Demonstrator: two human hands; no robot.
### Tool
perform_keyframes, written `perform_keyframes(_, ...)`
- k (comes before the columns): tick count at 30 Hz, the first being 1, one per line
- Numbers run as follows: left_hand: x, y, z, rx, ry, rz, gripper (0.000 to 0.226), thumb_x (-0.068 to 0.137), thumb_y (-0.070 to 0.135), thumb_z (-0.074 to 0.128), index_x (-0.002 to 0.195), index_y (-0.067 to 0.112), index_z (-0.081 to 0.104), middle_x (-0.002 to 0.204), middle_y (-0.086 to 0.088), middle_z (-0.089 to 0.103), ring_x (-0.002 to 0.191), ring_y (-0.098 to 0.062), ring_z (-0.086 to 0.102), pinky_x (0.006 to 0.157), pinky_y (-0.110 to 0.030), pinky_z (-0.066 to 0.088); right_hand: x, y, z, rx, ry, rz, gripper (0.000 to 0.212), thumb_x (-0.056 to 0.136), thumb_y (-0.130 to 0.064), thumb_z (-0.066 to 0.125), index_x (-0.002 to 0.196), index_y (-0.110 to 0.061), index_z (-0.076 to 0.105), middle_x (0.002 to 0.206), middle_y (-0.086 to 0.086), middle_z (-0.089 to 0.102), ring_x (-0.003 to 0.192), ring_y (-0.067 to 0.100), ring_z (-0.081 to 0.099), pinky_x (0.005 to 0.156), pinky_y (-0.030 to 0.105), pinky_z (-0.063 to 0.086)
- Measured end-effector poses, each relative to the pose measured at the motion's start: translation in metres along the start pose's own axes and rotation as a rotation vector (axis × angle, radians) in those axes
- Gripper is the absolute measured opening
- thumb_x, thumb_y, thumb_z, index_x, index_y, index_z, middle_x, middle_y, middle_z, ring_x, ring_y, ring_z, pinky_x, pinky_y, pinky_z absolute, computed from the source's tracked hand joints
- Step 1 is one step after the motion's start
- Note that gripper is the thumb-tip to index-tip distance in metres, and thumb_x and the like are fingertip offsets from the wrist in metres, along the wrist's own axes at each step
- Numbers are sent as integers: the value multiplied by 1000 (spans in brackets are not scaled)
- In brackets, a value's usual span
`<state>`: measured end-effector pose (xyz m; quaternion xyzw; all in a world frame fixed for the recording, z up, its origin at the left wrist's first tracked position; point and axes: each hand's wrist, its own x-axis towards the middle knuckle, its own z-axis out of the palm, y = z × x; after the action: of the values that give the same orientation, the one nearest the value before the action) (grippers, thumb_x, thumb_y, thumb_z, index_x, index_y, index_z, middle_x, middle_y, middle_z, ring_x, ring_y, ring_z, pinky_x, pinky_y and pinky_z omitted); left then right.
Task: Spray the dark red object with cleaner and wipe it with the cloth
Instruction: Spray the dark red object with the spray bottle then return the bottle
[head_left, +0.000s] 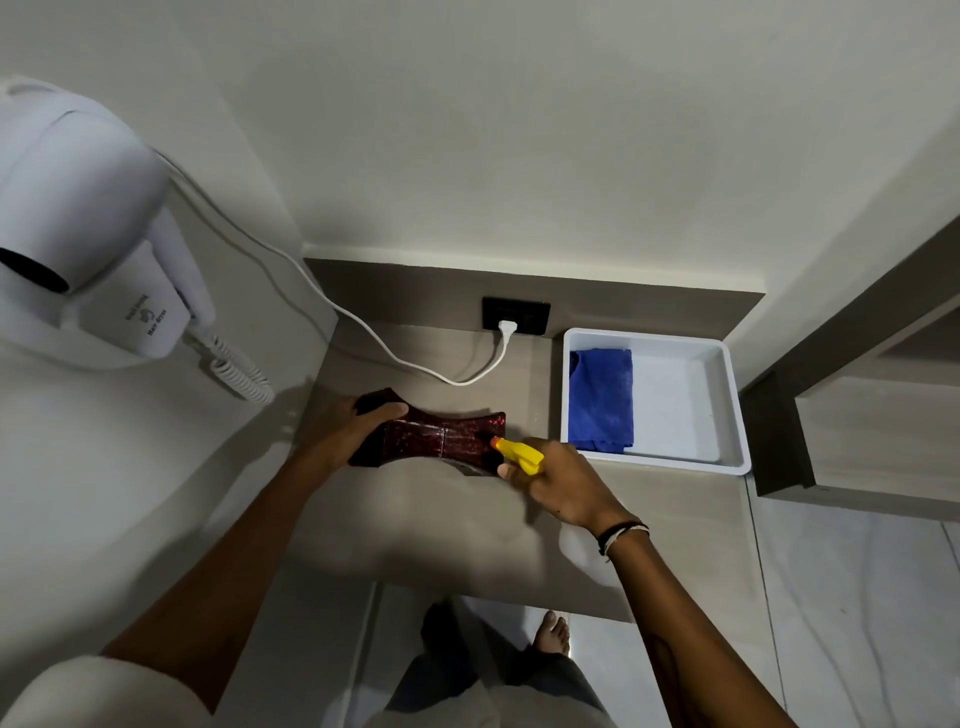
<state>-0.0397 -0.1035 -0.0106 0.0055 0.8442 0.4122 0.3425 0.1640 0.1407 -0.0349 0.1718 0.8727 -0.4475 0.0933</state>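
A dark red, glittery object with flared ends lies on the grey-brown counter. My left hand grips its left end, thumb across the top. My right hand holds a spray bottle whose yellow trigger head has its nozzle right at the object's right end; the bottle's body is hidden under my hand. A folded blue cloth lies in the left part of a white tray to the right, untouched.
A white wall-mounted hair dryer hangs at the left, its coiled cord beside my left arm. A white cable runs over the counter to a black socket at the back. A wooden shelf unit stands right.
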Motion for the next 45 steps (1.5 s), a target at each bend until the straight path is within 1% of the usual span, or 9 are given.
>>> perform_keyframes(3, 0, 0, 1, -12, -58, -29, 80, 77, 64, 80, 144, 26, 58, 129, -6, 70, 107, -26, 70, 76, -35, 59, 0, -9, 0, 23, -15, -61, 21, 102, -45, 68, 103, -24, 71, 87, -8, 70, 77, 9, 65, 68, 26, 48)
perform_keyframes(5, 1, -4, 1, -28, -122, 3, 88, 80, 59, 82, 156, 36, 44, 140, 4, 59, 120, -23, 63, 85, -34, 57, 1, -18, 0, 46, -32, -110, 35, 103, -45, 67, 123, -16, 72, 105, 2, 78, 92, 17, 73, 79, 33, 59)
perform_keyframes(10, 1, -21, -3, 69, -175, 209, 138, 41, 54, 103, 161, 39, 36, 133, 25, 55, 120, 1, 57, 83, -6, 52, 10, -45, 3, 47, -19, -191, 41, 104, -44, 65, 135, -16, 69, 119, 9, 79, 107, 28, 75, 91, 47, 62)
perform_keyframes(15, 10, -25, -3, 211, -121, 332, 131, 49, 21, 106, 160, 30, 38, 155, -4, 47, 132, -22, 52, 112, -45, 51, 16, -55, 6, 27, -24, -144, 44, 103, -49, 64, 135, -20, 71, 116, 9, 81, 104, 30, 75, 92, 48, 61)
perform_keyframes(22, 9, -17, -4, 186, -148, 330, 133, 46, 54, 101, 161, 36, 37, 154, 7, 45, 134, -14, 50, 113, -39, 47, 12, -21, 2, -136, -47, 111, 52, 101, -54, 65, 131, -12, 68, 117, 14, 78, 104, 34, 74, 95, 51, 62)
perform_keyframes(27, 5, -4, 6, 48, -57, 280, 87, 65, 56, 94, 142, 42, 57, 115, 32, 67, 101, 11, 66, 74, -1, 48, 0, 1, -14, -55, -20, 151, 24, 98, -45, 69, 81, -28, 65, 74, -3, 68, 67, 17, 65, 61, 32, 50)
perform_keyframes(31, 2, 13, 17, -12, 52, 274, 86, 58, 42, 92, 138, 40, 62, 117, 15, 69, 98, 5, 64, 82, -14, 51, -14, 24, -55, 108, 216, 103, 12, 99, -25, 65, 91, -17, 65, 91, 7, 66, 80, 29, 66, 72, 42, 55)
perform_keyframes(37, -2, 39, 35, 160, -29, 397, 106, 53, 30, 84, 153, 29, 50, 142, -6, 53, 127, -26, 56, 109, -48, 51, -8, 65, -140, 59, 622, 55, 47, 106, -47, 61, 145, -19, 61, 119, -3, 76, 100, 17, 71, 86, 29, 56)
perform_keyframes(45, 9, 43, 55, 766, -136, 752, 113, 67, 28, 85, 165, 26, 28, 163, 5, 34, 147, -24, 28, 125, -45, 24, 26, 100, -146, 212, 816, 164, 33, 110, -33, 58, 138, -18, 69, 115, 6, 75, 95, 26, 69, 89, 42, 58)
